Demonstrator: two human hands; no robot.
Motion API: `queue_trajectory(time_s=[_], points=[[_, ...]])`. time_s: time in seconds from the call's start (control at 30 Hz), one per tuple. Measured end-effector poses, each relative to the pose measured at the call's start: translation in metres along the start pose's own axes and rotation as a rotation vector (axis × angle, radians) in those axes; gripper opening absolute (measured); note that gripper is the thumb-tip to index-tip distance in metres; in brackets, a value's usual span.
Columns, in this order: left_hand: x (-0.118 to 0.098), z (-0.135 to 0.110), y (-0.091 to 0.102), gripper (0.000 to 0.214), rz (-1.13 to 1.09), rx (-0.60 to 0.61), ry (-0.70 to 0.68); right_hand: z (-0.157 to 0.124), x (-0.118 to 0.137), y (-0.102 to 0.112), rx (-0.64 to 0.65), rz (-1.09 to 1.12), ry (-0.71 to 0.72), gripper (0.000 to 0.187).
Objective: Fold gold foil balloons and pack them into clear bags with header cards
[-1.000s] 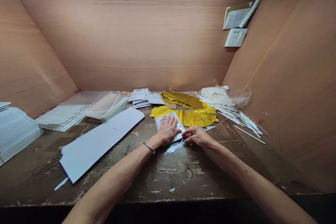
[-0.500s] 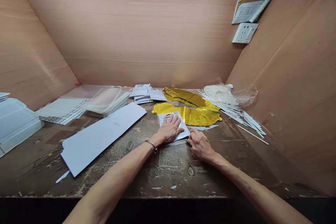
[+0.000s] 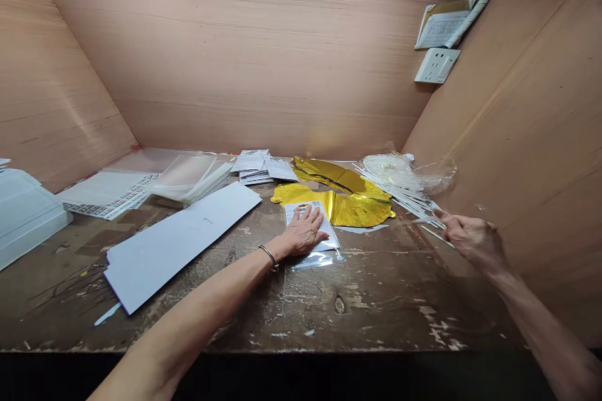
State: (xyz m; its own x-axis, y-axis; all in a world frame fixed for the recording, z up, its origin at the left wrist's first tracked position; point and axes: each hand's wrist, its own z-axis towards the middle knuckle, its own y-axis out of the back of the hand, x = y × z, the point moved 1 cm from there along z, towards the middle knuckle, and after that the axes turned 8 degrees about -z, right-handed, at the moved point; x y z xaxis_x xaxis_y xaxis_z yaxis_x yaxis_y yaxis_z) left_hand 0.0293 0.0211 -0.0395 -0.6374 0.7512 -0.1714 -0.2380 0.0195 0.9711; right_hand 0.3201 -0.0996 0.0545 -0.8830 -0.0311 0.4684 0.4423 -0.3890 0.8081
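Observation:
My left hand [image 3: 305, 232] lies flat, fingers spread, pressing on a packet with a printed white card [image 3: 329, 239] inside clear plastic. The clear plastic flap [image 3: 313, 261] sticks out at its near edge. My right hand [image 3: 475, 241] is raised off to the right, near the white sticks, with fingers pinched together. A thin pale strip [image 3: 423, 220], smeared by motion, trails left from its fingertips. Just behind the packet lie flat gold foil balloons [image 3: 360, 208].
White sticks [image 3: 399, 194] lie by a clear plastic bag [image 3: 435, 175] at the right wall. Finished-looking packets [image 3: 282, 169] are piled at the back. Left are white card sheets [image 3: 183, 244], clear sleeves [image 3: 188, 178], printed sheets [image 3: 113, 191] and a translucent bin [image 3: 28, 216].
My right hand has left the packet's near right corner and moved right, with a thin strip in its fingers. The flap now shows. My left hand has stayed on the packet.

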Motion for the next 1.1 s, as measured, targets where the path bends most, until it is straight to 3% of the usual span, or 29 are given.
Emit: queue_trajectory(time_s=[0.07, 0.13, 0.2, 0.33, 0.47, 0.63, 0.83, 0.97, 1.1], points=[[-0.002, 0.001, 0.011, 0.054, 0.004, -0.002, -0.017, 0.011, -0.033, 0.001, -0.153, -0.223, -0.065, 0.028], [-0.005, -0.001, 0.026, 0.050, -0.011, -0.016, -0.029, 0.012, -0.041, -0.012, -0.168, -0.462, 0.012, 0.020], [-0.009, -0.011, 0.041, 0.046, -0.049, -0.016, -0.088, 0.005, -0.026, -0.035, -0.099, -0.594, 0.228, 0.028], [-0.017, -0.050, 0.054, 0.042, -0.192, 0.090, -0.271, -0.008, 0.032, -0.082, 0.151, -0.374, 0.714, 0.044], [-0.016, -0.084, 0.046, 0.059, -0.292, 0.124, -0.238, -0.003, 0.066, -0.113, 0.300, -0.250, 0.959, 0.031], [-0.011, -0.091, 0.040, 0.065, -0.365, 0.097, -0.221, 0.001, 0.070, -0.133, 0.291, -0.118, 0.930, 0.024], [-0.017, -0.095, 0.044, 0.028, -0.368, 0.058, -0.230, -0.009, 0.061, -0.116, 0.322, -0.044, 0.836, 0.037], [-0.019, -0.098, 0.044, 0.026, -0.378, 0.053, -0.213, -0.018, 0.059, -0.108, 0.328, -0.130, 0.910, 0.036], [-0.019, -0.096, 0.046, 0.028, -0.408, 0.076, -0.197, -0.023, 0.062, -0.119, 0.263, -0.125, 0.922, 0.025]])
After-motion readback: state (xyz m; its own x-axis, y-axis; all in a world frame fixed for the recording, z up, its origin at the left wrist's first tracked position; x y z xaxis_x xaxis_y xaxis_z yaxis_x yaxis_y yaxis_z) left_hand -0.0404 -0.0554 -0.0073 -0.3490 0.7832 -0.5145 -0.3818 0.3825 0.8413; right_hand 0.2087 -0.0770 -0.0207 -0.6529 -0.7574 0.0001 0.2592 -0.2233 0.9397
